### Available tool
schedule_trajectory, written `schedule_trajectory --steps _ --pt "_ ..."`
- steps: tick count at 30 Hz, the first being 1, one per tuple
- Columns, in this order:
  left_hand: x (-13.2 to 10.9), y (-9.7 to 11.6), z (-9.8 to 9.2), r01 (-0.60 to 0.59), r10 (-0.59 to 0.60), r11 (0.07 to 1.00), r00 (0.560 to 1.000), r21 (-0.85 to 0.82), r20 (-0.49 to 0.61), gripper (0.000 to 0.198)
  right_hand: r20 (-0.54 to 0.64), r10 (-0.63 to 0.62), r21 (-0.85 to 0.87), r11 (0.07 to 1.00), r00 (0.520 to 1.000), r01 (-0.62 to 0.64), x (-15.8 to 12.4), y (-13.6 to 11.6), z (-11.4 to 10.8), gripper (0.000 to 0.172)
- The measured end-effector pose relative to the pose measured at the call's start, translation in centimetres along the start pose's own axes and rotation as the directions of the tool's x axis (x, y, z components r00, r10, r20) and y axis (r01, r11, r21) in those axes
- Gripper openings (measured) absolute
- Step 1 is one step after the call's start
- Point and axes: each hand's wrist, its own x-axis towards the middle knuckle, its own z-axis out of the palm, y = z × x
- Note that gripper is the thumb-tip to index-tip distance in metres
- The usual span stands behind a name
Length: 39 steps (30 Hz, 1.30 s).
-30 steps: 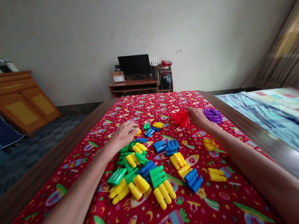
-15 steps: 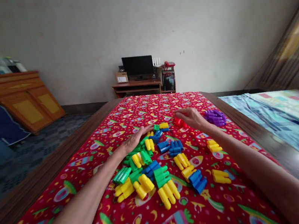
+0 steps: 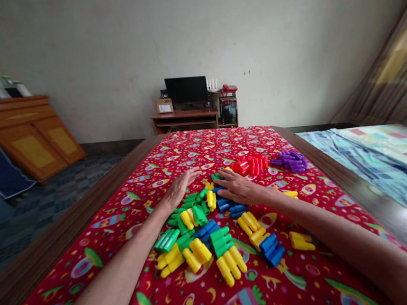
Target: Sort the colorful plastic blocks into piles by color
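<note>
Head view: looking forward and down along a long desk, with both bare arms reaching out over it.
Cloth: red with rockets, stars and moons, spread over the top of the desk.
Heap of blocks: lying in the middle of the cloth between the two arms, in green, yellow and blue.
Left hand: palm down on the cloth at the far left side of the heap, touching the green blocks.
Left grip: fingers straight and close together, flat, holding nothing.
Right hand: palm down on top of the blue blocks at the far side of the heap, near the left hand but not touching it.
Right grip: fingers stretched out and a little spread, resting on the blocks, pinching nothing.
Big yellow block: at the near edge of the heap, closest to the camera.
Small yellow block: alone on the cloth, just beside the right arm.
Red blocks: in a small bunch past the right hand, apart from the heap.
Purple blocks: in another small bunch just right of the red blocks.
Bed sheet: blue with coloured patches, to the right of the desk.
Curtain: hanging at the far right, with light coming through.
Cabinet: wooden, against the wall on the left.
Screen: dark, on a low stand at the back wall.
</note>
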Motion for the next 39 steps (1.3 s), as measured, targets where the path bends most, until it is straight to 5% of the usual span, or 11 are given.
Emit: schedule_trajectory --steps 4,7,11,18,28,39 --pt "0.0 0.0 0.1 -0.044 0.042 0.998 0.999 0.054 0.034 0.076 -0.056 -0.005 0.094 0.996 0.998 0.010 0.3 -1.5 -0.6 0.046" --pt "0.2 -0.3 0.1 -0.052 0.047 0.994 0.997 0.097 0.054 0.074 -0.124 0.138 0.001 0.990 0.983 -0.139 0.2 -1.2 -0.3 0.046" --pt "0.2 -0.1 0.1 -0.066 0.054 0.987 0.995 0.148 0.085 0.075 -0.050 0.275 0.020 0.961 0.960 -0.274 0.0 -0.3 1.0 0.048" --pt "-0.5 1.9 0.0 -0.081 0.029 0.918 0.990 0.388 0.137 0.066 -0.005 -0.003 0.387 0.922 1.000 0.005 0.3 -2.4 -0.2 0.049" --pt "-0.3 2.4 0.1 -0.162 0.073 0.873 0.976 0.461 0.205 0.064 -0.061 0.433 0.534 0.775 0.899 -0.337 -0.3 4.1 -0.1 0.068" --pt "-0.1 1.9 0.0 -0.178 0.113 0.906 0.976 0.384 0.186 0.057 -0.081 0.525 0.426 0.786 0.847 -0.447 -0.1 3.0 -3.3 0.049"
